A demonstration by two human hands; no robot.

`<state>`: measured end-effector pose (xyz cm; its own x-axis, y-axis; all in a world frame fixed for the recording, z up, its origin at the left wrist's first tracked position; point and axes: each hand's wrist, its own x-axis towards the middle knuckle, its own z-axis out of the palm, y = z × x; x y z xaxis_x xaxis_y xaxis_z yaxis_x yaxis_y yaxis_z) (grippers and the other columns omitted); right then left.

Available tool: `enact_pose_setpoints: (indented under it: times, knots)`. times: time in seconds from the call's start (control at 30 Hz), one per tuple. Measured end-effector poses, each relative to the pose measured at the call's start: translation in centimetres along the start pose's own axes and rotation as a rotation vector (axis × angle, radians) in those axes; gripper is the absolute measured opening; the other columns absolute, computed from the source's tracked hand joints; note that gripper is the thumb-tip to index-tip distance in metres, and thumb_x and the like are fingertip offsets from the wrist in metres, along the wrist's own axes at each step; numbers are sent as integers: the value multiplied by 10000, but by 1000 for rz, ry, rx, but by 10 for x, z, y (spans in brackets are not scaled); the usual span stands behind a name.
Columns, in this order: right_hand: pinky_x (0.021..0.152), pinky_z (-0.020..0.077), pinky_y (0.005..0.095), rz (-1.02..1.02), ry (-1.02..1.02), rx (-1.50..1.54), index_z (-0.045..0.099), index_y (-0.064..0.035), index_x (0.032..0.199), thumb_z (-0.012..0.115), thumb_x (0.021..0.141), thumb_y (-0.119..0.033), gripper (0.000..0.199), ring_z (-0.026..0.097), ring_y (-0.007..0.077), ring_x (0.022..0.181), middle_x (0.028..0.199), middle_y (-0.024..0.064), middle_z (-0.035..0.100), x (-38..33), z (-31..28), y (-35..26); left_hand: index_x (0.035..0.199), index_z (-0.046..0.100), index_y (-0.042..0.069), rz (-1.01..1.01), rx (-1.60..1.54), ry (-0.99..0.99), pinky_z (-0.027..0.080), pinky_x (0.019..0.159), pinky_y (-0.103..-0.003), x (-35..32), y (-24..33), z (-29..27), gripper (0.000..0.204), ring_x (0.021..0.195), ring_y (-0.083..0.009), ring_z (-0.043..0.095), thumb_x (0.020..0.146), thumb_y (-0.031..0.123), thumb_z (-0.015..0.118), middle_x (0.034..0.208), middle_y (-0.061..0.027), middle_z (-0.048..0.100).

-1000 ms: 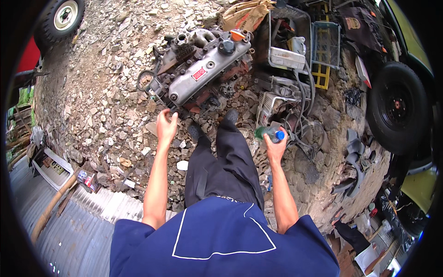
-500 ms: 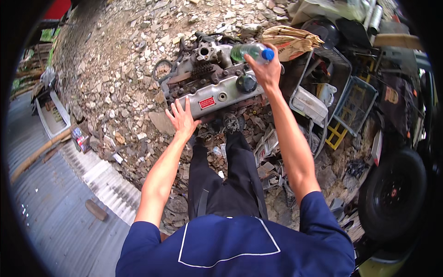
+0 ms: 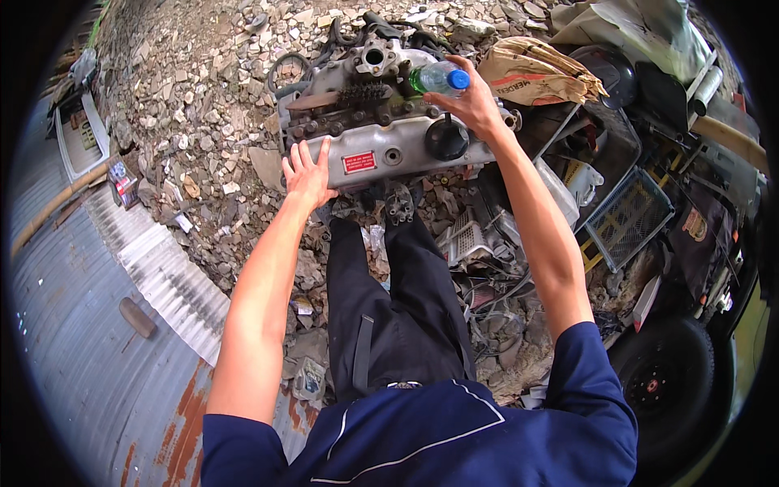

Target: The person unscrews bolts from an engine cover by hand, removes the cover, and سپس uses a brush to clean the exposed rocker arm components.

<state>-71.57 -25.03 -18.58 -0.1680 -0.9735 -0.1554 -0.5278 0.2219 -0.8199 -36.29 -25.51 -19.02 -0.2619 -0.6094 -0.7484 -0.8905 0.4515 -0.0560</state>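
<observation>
- One right hand (image 3: 475, 104), upper centre of the frame, grips one green plastic bottle (image 3: 436, 79) with a blue cap, tipped sideways over the engine.
- One left hand (image 3: 308, 173), fingers spread flat, presses the near edge of one grey engine block (image 3: 381, 130).
- Both arms reach forward, nearly straight.
- One tyre (image 3: 665, 390) sits lower right.

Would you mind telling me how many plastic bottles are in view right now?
1. A green plastic bottle with a blue cap is held in the right hand above the engine; others may be hidden among the scrap.
</observation>
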Motion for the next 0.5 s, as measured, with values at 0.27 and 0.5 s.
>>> enact_pose_setpoints:
  times: [0.27,0.5]
  knots:
    - [1108,425,434,49,69,90,332,-1,1493,920,678,-418,1088,509,352,1329,1454,246,478,-16,1,5,1609,-7,223,-10,-8,-23,167,1170,-620,-3,0,-4,1303,1504,-462,105,689,359,905,1603,-307,113]
    - [1074,480,453,131,139,308,334,6,1499,842,788,-450,986,506,326,1333,1456,245,478,-45,-3,7,1609,20,225,-6,5,15,185,1171,-617,-4,3,1,1285,1498,-456,140,688,346,908,1595,-298,147]
